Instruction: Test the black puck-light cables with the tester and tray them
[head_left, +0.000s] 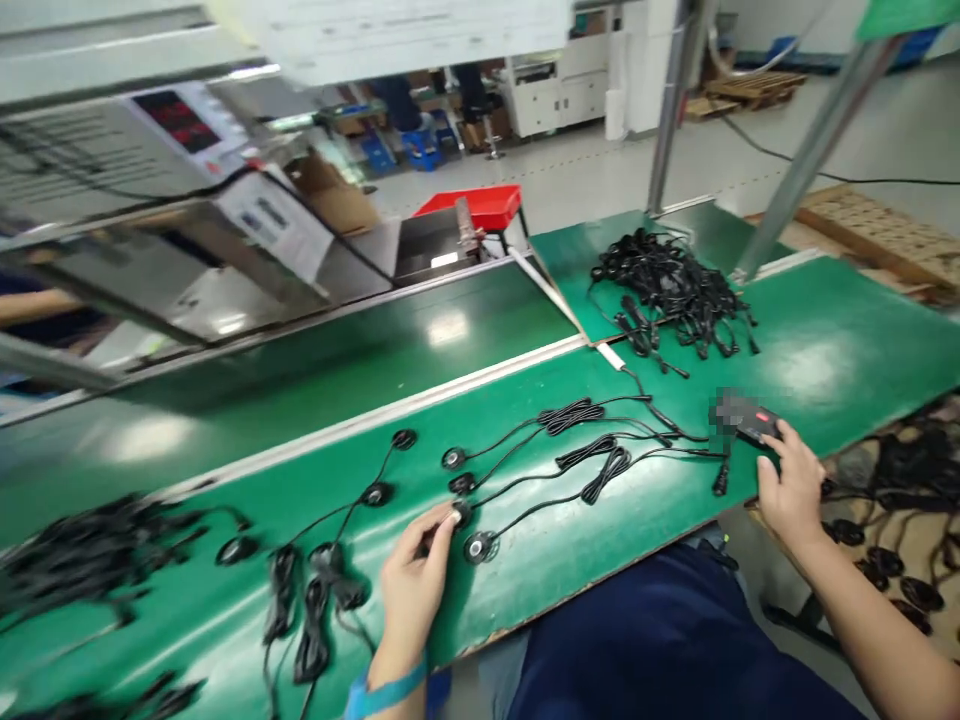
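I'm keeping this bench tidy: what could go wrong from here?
The bundled cables lie close together, so lifting one might snag another. The left hand pinches a round end; tugging could drag its cable. Near the right hand, a small plug lies by the table edge and might slip off.

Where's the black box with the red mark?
Head view, right of centre: the black box is at the fingertips of the right hand, on the person's side of the big cable pile.
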